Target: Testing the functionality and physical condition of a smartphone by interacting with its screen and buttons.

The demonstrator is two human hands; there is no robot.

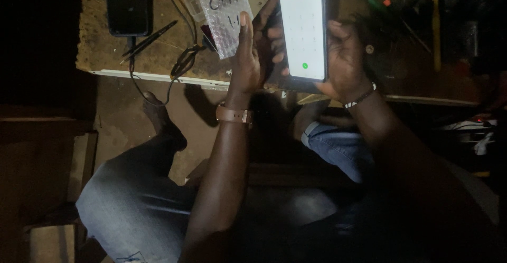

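The lit phone [302, 28] is the landmark: it stands upright in the air above the bench edge [158, 76], its bright screen showing a keypad with a green round button near the bottom. The right hand [346, 62] cups its right side and lower corner, fingers curled around the back, thumb on the edge. The left hand [248, 57] rises just left of the phone, thumb pressed against a bubble-wrap pouch [222, 12] so that the pouch is pinched upright; its other fingers reach across toward the phone's left edge and appear to touch the screen side. As I judge it, the phone is already powered and on its dial screen, and the pouch is out and in hand; whether anything has been keyed in cannot be told. Well left of the phone a second, dark phone [129, 4] lies flat on the bench, with tweezers [150, 40] and a black cable [182, 62] between it and the pouch. Right of the phone the bench is dim and crowded with tools [435, 25]. Open room lies below the phone, over the knees [338, 146]; the bench edge runs close under both wrists.
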